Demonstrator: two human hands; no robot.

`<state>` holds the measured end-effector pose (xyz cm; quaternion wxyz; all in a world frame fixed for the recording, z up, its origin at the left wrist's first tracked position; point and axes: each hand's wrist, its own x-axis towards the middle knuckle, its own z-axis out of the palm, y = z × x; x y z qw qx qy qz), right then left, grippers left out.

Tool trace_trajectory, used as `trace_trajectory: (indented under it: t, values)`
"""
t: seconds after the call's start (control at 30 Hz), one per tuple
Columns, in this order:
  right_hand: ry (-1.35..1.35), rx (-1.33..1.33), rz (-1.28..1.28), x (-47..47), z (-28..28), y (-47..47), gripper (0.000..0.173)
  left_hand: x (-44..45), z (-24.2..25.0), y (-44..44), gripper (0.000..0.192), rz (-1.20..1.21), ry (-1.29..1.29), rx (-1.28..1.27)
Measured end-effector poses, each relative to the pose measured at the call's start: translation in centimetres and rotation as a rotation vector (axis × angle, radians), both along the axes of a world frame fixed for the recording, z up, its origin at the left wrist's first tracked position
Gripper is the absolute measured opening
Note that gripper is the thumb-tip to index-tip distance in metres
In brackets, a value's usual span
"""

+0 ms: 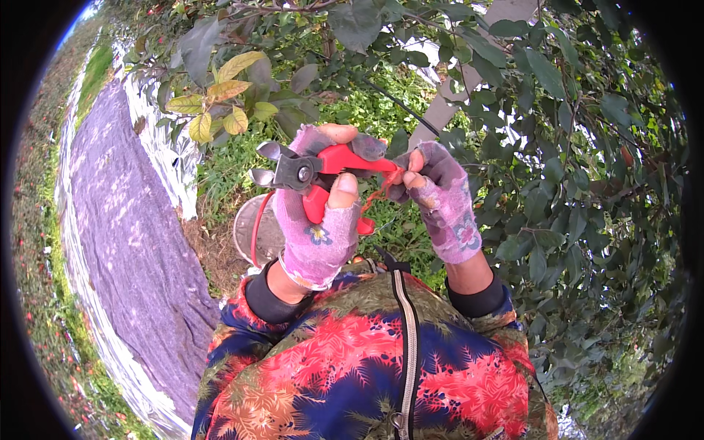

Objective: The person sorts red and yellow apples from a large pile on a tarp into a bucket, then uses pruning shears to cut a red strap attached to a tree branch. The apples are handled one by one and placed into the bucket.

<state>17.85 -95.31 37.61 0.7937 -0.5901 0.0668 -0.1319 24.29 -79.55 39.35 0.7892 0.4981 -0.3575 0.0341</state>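
Note:
My left hand (319,220), in a pink glove with bare fingertips, holds small pruning shears (303,171) with red handles. The two short metal blades point left and stand apart. A red cord (377,196) is tied at the end of the upper handle and hangs down between my hands. My right hand (440,201), in a matching worn glove, pinches the cord and handle end between thumb and fingers.
Leafy branches (550,137) fill the right side, with yellowing leaves (225,99) above my left hand. A pale slanting post (456,96) stands ahead. A bucket (258,228) is below my left hand. Purple ground cloth (132,236) and reflective sheeting (159,137) lie at left.

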Motion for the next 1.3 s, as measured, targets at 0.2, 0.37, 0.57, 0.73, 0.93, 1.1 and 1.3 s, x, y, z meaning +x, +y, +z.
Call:
trace_trajectory:
  t: [0.2, 0.37, 0.57, 0.73, 0.93, 1.1, 1.3]
  values:
    - [-0.029, -0.181, -0.013, -0.3, 0.8, -0.5, 0.019, 0.1, 0.3, 0.6, 0.034, 0.056, 0.000, -0.037]
    - [0.083, -0.277, 0.070, -0.3, 1.9, -0.4, 0.021, -0.3, 0.0, 0.4, 0.033, -0.010, -0.084, 0.000]
    - [0.099, -0.201, 0.136, -0.2, 2.4, -0.8, 0.027, -0.6, -0.2, 0.7, 0.033, -0.075, -0.111, 0.039]
    - [0.075, -0.382, 0.104, -0.8, 2.9, -0.9, 0.019, -0.7, -0.4, 0.6, 0.031, -0.049, -0.151, 0.043]
    - [0.131, -0.468, 0.098, -0.5, 3.5, -0.3, 0.013, -0.8, -0.1, 0.4, 0.027, 0.006, -0.264, 0.075]
    - [0.202, -0.589, 0.121, -0.6, 3.8, -0.2, 0.012, -0.9, 0.3, 0.8, 0.023, 0.052, -0.373, 0.227]
    - [0.136, -0.231, 0.092, -0.1, 2.0, 0.3, 0.017, -1.2, -0.4, 0.5, 0.028, 0.057, -0.215, 0.098]
